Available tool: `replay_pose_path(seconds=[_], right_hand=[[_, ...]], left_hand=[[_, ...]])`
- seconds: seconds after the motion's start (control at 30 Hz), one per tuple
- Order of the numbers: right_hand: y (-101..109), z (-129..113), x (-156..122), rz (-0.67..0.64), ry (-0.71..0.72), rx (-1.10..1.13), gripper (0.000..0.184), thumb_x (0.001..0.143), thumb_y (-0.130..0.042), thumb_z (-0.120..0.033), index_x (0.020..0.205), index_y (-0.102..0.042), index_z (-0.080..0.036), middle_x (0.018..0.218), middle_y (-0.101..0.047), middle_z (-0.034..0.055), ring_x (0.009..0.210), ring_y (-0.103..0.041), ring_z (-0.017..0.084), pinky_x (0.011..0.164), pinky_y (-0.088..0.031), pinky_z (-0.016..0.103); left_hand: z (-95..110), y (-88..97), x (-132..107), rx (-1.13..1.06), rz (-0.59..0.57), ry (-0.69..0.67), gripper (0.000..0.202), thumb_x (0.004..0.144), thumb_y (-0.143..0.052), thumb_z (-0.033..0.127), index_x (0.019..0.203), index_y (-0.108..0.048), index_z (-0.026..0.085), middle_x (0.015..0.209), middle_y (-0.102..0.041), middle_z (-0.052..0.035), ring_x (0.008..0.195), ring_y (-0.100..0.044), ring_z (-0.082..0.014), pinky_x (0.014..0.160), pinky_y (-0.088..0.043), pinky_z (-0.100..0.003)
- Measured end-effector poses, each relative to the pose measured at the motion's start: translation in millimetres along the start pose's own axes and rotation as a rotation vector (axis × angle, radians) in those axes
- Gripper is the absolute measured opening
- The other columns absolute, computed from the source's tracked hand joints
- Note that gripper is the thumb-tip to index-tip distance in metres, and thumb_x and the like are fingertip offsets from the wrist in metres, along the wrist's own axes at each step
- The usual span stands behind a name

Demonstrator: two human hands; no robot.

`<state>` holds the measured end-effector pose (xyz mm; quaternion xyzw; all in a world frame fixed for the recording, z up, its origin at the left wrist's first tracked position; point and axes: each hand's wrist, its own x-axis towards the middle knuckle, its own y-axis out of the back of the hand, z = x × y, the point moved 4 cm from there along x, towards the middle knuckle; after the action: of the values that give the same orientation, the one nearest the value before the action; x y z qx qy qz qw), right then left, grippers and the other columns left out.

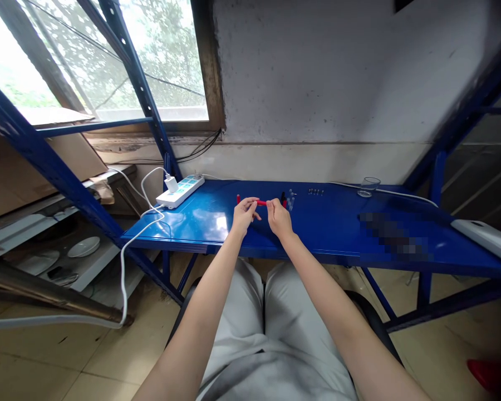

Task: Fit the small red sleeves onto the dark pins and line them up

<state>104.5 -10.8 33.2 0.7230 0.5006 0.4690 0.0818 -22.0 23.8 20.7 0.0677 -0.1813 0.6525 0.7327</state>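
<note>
Both my hands are stretched out over the blue metal shelf (pixel 325 234) and meet at a small red tube-like piece (pixel 261 203). My left hand (pixel 244 214) pinches its left end and my right hand (pixel 279 217) pinches its right end. Another small red piece (pixel 238 199) lies on the shelf just behind my left hand. Small red and black parts (pixel 283 197) and a few tiny clear vials (pixel 291 199) stand just behind my right hand. A row of small dark parts (pixel 315 191) lies further right.
A white power strip (pixel 180 191) with a plugged charger and white cable sits at the shelf's left back. A clear glass (pixel 368 186) stands at the back right, a white device (pixel 486 235) at the far right edge. Blue rack posts (pixel 45 161) frame the shelf; the wall is close behind.
</note>
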Motion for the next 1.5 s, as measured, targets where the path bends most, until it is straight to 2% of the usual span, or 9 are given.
replay_pose_path(seconds=[0.1, 0.33, 0.63, 0.77, 0.9, 1.0, 1.27, 1.4, 1.5], right_hand=[[-3.0, 2.6, 0.8, -0.054, -0.045, -0.056, 0.042, 0.094, -0.017, -0.046, 0.083, -0.049, -0.019, 0.062, -0.054, 0.0021, 0.052, -0.051, 0.015, 0.048, -0.026, 0.023], [-0.4, 4.5, 1.7, -0.008, -0.042, -0.080, 0.049, 0.094, -0.013, -0.047, 0.082, -0.050, -0.018, 0.059, -0.053, 0.0024, 0.050, -0.049, 0.014, 0.048, -0.025, 0.022], [5.3, 13.3, 0.6, 0.132, -0.052, 0.055, 0.047, 0.093, -0.017, -0.050, 0.074, -0.048, -0.020, 0.056, -0.047, 0.0003, 0.049, -0.046, 0.013, 0.050, -0.028, 0.023], [10.0, 13.1, 0.1, 0.199, -0.033, 0.168, 0.042, 0.093, -0.021, -0.048, 0.077, -0.049, -0.020, 0.063, -0.052, 0.0016, 0.057, -0.049, 0.013, 0.055, -0.033, 0.023], [10.6, 8.8, 1.8, 0.213, 0.056, 0.243, 0.034, 0.092, -0.029, -0.044, 0.083, -0.050, -0.020, 0.076, -0.055, 0.0041, 0.068, -0.051, 0.014, 0.064, -0.039, 0.025], [6.2, 7.0, 3.6, 0.164, 0.116, 0.277, 0.028, 0.091, -0.035, -0.041, 0.084, -0.051, -0.020, 0.084, -0.054, 0.0056, 0.070, -0.050, 0.014, 0.065, -0.041, 0.026], [-11.1, 9.6, 5.0, -0.072, 0.099, 0.338, 0.021, 0.085, -0.044, -0.036, 0.080, -0.055, -0.019, 0.081, -0.056, 0.0044, 0.061, -0.049, 0.013, 0.060, -0.042, 0.027], [-15.3, 10.5, 4.6, -0.136, 0.089, 0.308, 0.019, 0.083, -0.047, -0.035, 0.081, -0.057, -0.018, 0.080, -0.058, 0.0045, 0.064, -0.052, 0.013, 0.061, -0.042, 0.026], [-14.4, 11.0, 5.0, -0.131, 0.102, 0.264, 0.019, 0.083, -0.047, -0.033, 0.082, -0.058, -0.018, 0.081, -0.058, 0.0047, 0.066, -0.052, 0.014, 0.063, -0.042, 0.026]], left_hand=[[1.6, -1.5, -1.3, -0.002, -0.008, 0.013, 0.032, 0.075, -0.060, 0.041, 0.093, -0.057, 0.014, 0.084, -0.065, -0.0059, 0.042, -0.056, -0.0074, 0.036, -0.028, -0.018], [1.6, -1.8, -2.1, 0.024, -0.016, 0.018, 0.031, 0.076, -0.060, 0.040, 0.091, -0.057, 0.014, 0.082, -0.065, -0.0056, 0.043, -0.057, -0.0075, 0.038, -0.030, -0.017], [-3.7, 8.5, 2.0, 0.007, 0.076, 0.006, 0.033, 0.077, -0.058, 0.042, 0.095, -0.057, 0.015, 0.085, -0.064, -0.0059, 0.044, -0.055, -0.0059, 0.038, -0.031, -0.016], [-4.1, 11.2, 2.0, -0.017, 0.132, 0.018, 0.030, 0.078, -0.057, 0.040, 0.095, -0.056, 0.015, 0.085, -0.064, -0.0058, 0.045, -0.054, -0.0057, 0.038, -0.031, -0.016], [-4.0, 4.0, 1.5, -0.008, 0.041, 0.054, 0.030, 0.076, -0.060, 0.040, 0.091, -0.056, 0.014, 0.079, -0.064, -0.0045, 0.042, -0.053, -0.0060, 0.037, -0.030, -0.017], [-2.9, -0.1, 0.5, 0.003, -0.002, 0.071, 0.030, 0.075, -0.061, 0.040, 0.089, -0.056, 0.014, 0.076, -0.063, -0.0037, 0.041, -0.053, -0.0059, 0.036, -0.029, -0.017], [-0.2, 2.5, 0.2, 0.052, 0.065, 0.014, 0.029, 0.075, -0.060, 0.039, 0.092, -0.060, 0.015, 0.080, -0.061, -0.0030, 0.042, -0.052, -0.0043, 0.036, -0.030, -0.016], [-3.1, 0.5, 1.1, 0.070, 0.012, -0.015, 0.030, 0.075, -0.061, 0.038, 0.094, -0.063, 0.015, 0.077, -0.061, -0.0027, 0.048, -0.052, -0.0049, 0.038, -0.033, -0.016], [-6.5, -0.7, 2.4, 0.043, -0.007, -0.018, 0.035, 0.072, -0.064, 0.036, 0.100, -0.062, 0.015, 0.076, -0.061, -0.0025, 0.053, -0.053, -0.0062, 0.043, -0.038, -0.017]])
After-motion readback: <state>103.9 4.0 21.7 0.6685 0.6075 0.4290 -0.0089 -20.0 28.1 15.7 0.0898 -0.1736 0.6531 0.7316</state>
